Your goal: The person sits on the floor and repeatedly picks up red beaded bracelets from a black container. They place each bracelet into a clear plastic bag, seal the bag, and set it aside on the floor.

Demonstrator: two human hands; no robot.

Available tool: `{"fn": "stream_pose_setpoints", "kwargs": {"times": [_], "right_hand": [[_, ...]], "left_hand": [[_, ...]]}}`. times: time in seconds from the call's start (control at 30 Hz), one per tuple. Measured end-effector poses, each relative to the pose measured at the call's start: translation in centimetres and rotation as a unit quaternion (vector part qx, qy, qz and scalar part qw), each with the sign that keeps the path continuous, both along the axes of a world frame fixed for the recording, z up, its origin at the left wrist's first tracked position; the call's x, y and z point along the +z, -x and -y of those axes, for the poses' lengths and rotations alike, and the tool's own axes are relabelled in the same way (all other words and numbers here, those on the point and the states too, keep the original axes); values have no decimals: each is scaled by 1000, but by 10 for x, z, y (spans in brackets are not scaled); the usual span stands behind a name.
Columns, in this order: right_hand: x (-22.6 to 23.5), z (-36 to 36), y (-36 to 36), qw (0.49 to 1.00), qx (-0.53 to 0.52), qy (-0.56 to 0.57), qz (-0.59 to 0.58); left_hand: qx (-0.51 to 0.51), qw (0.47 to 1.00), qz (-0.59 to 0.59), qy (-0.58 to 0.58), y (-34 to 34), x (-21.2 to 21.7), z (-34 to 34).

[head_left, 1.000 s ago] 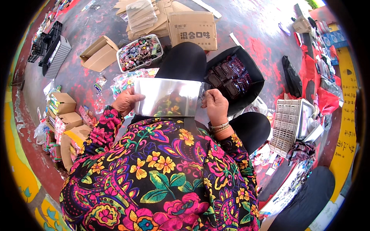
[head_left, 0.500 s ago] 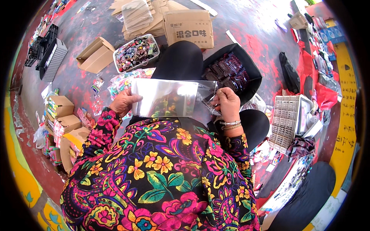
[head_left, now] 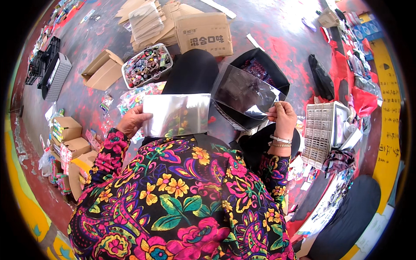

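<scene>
My left hand (head_left: 133, 121) holds a stack of shiny silver bags (head_left: 177, 113) by its left edge, flat in front of my flowered top. My right hand (head_left: 284, 119), with bracelets on the wrist, pinches one clear plastic bag (head_left: 245, 92) lifted up and to the right, apart from the stack. Under that bag sits a black bin (head_left: 277, 73) with dark wrapped pieces inside.
A clear tub of wrapped candies (head_left: 146, 65) stands beyond my left knee, beside an open carton (head_left: 100, 69) and a printed cardboard box (head_left: 204, 34). Small boxes (head_left: 65, 130) pile at the left. A white gridded tray (head_left: 320, 132) lies at the right.
My right hand has pulled one clear bag off the stack and swung it up and to the right. My left hand keeps the stack in place.
</scene>
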State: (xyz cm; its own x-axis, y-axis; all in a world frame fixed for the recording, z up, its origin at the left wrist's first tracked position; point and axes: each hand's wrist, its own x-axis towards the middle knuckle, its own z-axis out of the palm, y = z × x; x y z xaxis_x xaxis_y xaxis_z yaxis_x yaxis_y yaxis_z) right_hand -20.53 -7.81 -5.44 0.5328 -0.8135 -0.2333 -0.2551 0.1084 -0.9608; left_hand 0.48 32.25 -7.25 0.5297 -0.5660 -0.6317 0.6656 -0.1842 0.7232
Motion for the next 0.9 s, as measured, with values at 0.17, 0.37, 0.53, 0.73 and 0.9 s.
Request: {"fn": "stream_pose_setpoints", "kwargs": {"times": [0.17,0.37,0.53,0.73,0.9], "right_hand": [[-3,3,5,998,-8,-38,43],[2,6,4,995,-22,-60,80],[30,11,-17,995,-14,-10,99],[69,30,-42,932,-4,363,-1],[80,4,-60,756,115,637,-96]], "left_hand": [[-55,979,169,-100,-34,15,-3],[69,927,361,72,-47,112,110],[-48,932,233,273,-19,140,235],[-45,970,-16,237,-9,73,334],[-144,950,-193,199,-22,49,335]]}}
